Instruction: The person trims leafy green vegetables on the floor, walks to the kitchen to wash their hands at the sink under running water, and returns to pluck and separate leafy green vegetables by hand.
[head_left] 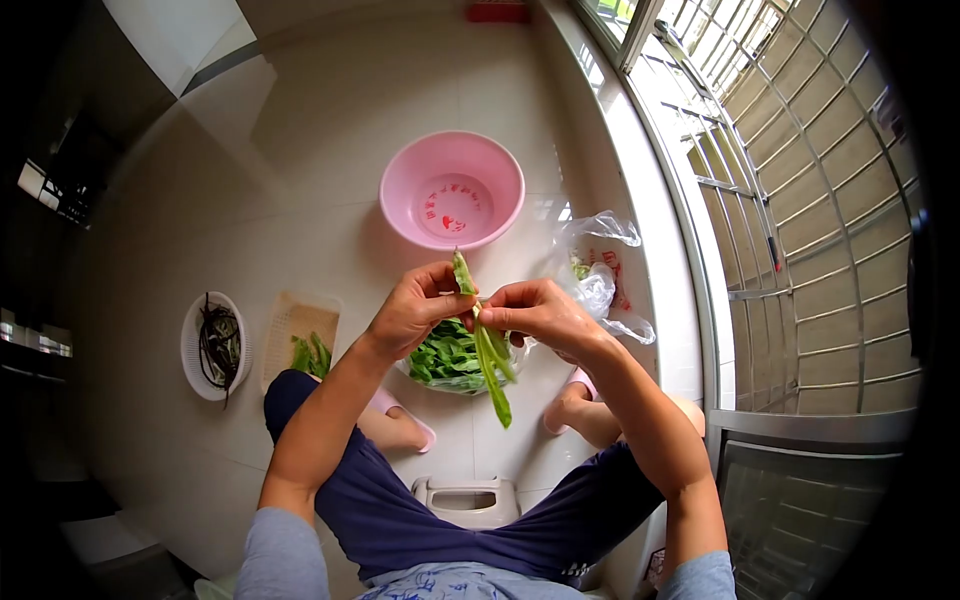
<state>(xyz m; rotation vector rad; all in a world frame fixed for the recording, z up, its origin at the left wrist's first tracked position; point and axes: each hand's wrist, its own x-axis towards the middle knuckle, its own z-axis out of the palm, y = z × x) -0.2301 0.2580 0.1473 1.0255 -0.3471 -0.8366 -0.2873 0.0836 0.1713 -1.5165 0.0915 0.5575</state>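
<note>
A leafy green vegetable stalk [489, 362] is pinched between both hands, its long leaves hanging down toward my lap. My left hand [420, 308] grips it near the pale upper part, fingers closed. Close beside it, my right hand [535, 316] pinches the same stalk a little lower, thumb and finger together. Below the hands, a clear plastic bag of leafy greens [445, 358] lies on the floor between my feet, partly covered by the hands and stalk.
A pink basin [400, 185] stands ahead. To the left are a white basket [190, 345] of long dark strips and a beige basket [275, 335] with some leaves. Right, a plastic bag [598, 290] with green scraps lies by the window wall. A stool [470, 515] is beneath me.
</note>
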